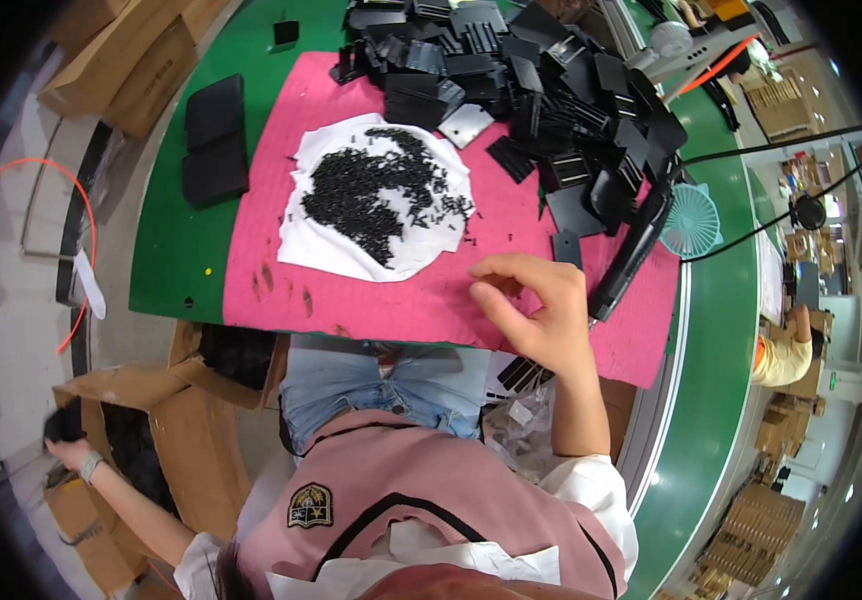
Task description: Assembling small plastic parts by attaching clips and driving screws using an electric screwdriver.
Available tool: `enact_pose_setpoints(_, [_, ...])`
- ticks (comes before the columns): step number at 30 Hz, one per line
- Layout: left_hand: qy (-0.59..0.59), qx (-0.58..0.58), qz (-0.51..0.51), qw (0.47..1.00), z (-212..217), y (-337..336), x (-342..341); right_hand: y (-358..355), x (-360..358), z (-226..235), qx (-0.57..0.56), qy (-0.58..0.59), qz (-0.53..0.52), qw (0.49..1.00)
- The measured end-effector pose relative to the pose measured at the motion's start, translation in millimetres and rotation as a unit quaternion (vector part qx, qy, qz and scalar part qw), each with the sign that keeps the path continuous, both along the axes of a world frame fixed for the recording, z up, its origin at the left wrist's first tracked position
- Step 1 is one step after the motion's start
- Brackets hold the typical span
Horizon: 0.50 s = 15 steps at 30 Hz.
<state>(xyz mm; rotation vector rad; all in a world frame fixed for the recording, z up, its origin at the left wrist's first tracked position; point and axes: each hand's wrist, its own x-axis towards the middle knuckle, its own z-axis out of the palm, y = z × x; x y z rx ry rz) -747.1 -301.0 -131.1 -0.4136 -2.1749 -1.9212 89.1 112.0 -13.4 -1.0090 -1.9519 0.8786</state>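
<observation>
Pink mat (371, 300) lies under right hand (541, 310); left hand (63, 440) grips black parts (59, 422).

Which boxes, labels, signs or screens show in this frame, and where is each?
Brown cardboard boxes: top left, beside the green table, closed.
Open brown carton: lower left on the floor; left hand reaches there.
Stacked brown cartons: lower right, far off.
Small green wall sign: right edge.
No screens.

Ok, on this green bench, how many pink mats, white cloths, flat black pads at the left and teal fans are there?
Pink mat: 1
White cloth: 1
Flat black pads: 2
Teal fan: 1
Total: 5
The small black screws and the black plastic parts lie heaped, too many to count.
</observation>
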Motion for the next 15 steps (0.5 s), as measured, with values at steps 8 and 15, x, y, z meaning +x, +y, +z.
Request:
enact_pose_setpoints(8, [-0.271,0.117,0.264,0.919,-106,-36,74,38,-17,8,0.122,-0.147,-0.105,0.976])
enact_pose_setpoints(15, [-0.316,0.181,-0.014,0.931,-128,93,52,147,-5,-7,0.376,-0.383,-0.340,0.772])
